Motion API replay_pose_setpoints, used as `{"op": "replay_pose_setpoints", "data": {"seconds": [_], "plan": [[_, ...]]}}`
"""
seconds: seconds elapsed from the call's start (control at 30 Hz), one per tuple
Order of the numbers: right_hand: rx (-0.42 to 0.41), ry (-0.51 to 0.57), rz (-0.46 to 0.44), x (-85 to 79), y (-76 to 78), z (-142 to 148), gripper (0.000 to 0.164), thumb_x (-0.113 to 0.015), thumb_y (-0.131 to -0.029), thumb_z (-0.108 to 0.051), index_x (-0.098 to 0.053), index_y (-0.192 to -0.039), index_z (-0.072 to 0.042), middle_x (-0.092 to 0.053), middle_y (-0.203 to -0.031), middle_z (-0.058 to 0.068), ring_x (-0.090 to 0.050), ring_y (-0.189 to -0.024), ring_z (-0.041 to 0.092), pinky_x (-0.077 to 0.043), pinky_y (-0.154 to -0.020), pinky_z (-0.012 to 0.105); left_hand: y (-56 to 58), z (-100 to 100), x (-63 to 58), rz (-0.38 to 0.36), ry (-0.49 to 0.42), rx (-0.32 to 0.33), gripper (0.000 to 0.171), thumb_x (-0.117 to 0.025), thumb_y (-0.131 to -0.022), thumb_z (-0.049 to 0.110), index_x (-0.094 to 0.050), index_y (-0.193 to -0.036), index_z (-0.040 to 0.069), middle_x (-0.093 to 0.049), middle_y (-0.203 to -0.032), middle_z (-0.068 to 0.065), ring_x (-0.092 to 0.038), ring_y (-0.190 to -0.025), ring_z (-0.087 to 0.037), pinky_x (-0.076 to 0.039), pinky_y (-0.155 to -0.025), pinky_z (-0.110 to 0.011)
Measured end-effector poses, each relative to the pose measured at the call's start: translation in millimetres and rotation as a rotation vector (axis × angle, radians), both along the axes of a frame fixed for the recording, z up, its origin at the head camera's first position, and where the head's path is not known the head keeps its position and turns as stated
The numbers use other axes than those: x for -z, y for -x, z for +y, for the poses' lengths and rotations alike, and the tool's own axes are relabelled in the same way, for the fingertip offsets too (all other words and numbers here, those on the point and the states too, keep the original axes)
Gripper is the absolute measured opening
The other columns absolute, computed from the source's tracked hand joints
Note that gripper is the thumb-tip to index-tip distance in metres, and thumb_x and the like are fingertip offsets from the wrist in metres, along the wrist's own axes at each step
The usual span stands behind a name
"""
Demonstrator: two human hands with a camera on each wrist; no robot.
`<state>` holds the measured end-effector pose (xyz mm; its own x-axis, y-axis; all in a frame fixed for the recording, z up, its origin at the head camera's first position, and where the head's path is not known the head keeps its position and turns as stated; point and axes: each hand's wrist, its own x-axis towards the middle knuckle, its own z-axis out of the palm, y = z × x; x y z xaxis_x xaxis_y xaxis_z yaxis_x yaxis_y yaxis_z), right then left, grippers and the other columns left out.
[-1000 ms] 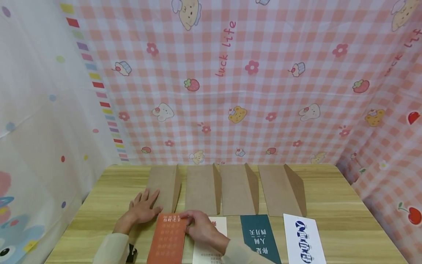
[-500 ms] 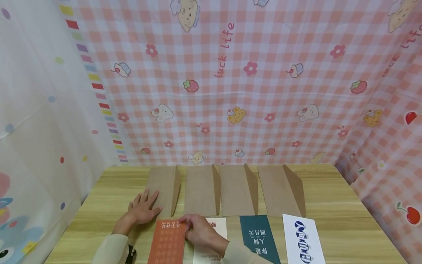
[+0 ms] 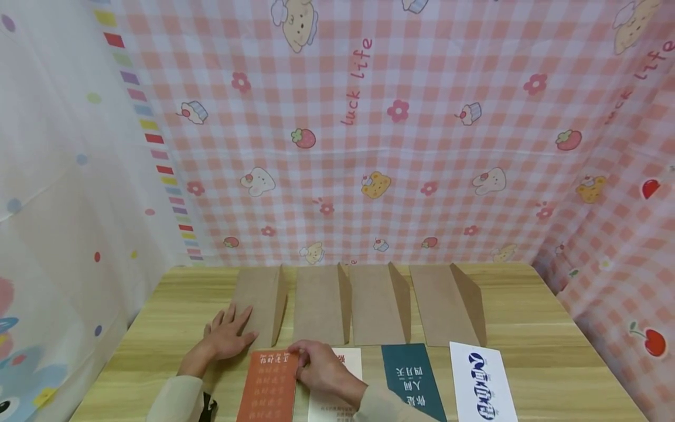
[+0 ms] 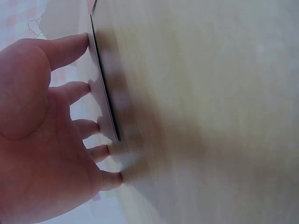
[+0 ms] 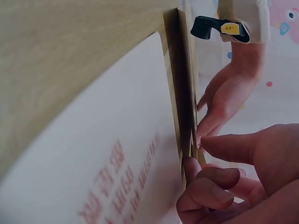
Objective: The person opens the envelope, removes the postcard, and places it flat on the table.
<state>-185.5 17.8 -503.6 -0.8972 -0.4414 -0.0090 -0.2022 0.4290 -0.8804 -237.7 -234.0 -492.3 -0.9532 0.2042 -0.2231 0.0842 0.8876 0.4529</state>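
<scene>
My left hand rests with spread fingers on the left edge of the leftmost brown paper envelope. In the left wrist view, its fingertips press along that envelope's edge. My right hand pinches the upper right corner of an orange-red card between thumb and fingers. This card has white lettering and its top edge lies just below the envelope. In the right wrist view, the thumb and curled fingers meet at the card's edge. Partly under the right hand is a cream card with red print.
Several more brown envelopes, one of them in the middle, lie in a row with side flaps raised. A teal card and a white card with blue characters lie to the right on the wooden table. Patterned cloth hangs behind.
The orange-red card has shifted slightly toward the front, away from the envelope, with my right hand still holding its corner. My left hand has stayed on the envelope.
</scene>
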Motion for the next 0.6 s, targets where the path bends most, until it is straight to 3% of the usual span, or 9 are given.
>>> {"op": "replay_pose_setpoints", "data": {"seconds": [0.2,0.4,0.5,0.6], "plan": [[0.013,-0.022,0.018,-1.8,3.4,9,0.041,-0.066,-0.078,0.009,-0.068,-0.117,-0.003,-0.062,-0.075,-0.004,-0.052,-0.065,0.001,-0.045,-0.060,0.019,0.6,-1,2.6,0.021,-0.025,-0.002,0.067,-0.054,-0.101,0.033,-0.028,-0.155,0.002,-0.006,-0.157,-0.037,-0.005,-0.141,-0.063,-0.006,-0.105,-0.079],[0.025,-0.012,-0.020,-14.2,7.7,25,0.036,-0.068,-0.089,-0.004,-0.064,-0.124,-0.001,-0.062,-0.081,-0.003,-0.058,-0.072,0.007,-0.048,-0.061,0.025,-1.7,-1,1.9,0.064,-0.055,-0.001,0.066,-0.053,-0.101,0.031,-0.029,-0.153,0.000,-0.009,-0.156,-0.038,-0.008,-0.139,-0.065,-0.008,-0.105,-0.080],[0.037,-0.020,-0.004,-23.9,9.3,36,0.035,-0.066,-0.093,-0.010,-0.063,-0.127,-0.002,-0.063,-0.086,0.000,-0.061,-0.072,0.010,-0.048,-0.060,0.027,-2.9,1,-1.4,0.116,-0.057,-0.002,0.064,-0.052,-0.101,0.031,-0.031,-0.152,-0.002,-0.013,-0.156,-0.039,-0.011,-0.139,-0.064,-0.010,-0.105,-0.079],[0.057,-0.037,0.039,-33.1,11.3,48,0.035,-0.065,-0.096,-0.015,-0.062,-0.129,-0.003,-0.063,-0.093,0.003,-0.059,-0.066,0.012,-0.047,-0.055,0.026,-3.2,4,-5.1,0.213,-0.027,-0.010,0.062,-0.053,-0.101,0.030,-0.035,-0.150,-0.002,-0.021,-0.154,-0.039,-0.017,-0.138,-0.064,-0.015,-0.106,-0.078]]}}
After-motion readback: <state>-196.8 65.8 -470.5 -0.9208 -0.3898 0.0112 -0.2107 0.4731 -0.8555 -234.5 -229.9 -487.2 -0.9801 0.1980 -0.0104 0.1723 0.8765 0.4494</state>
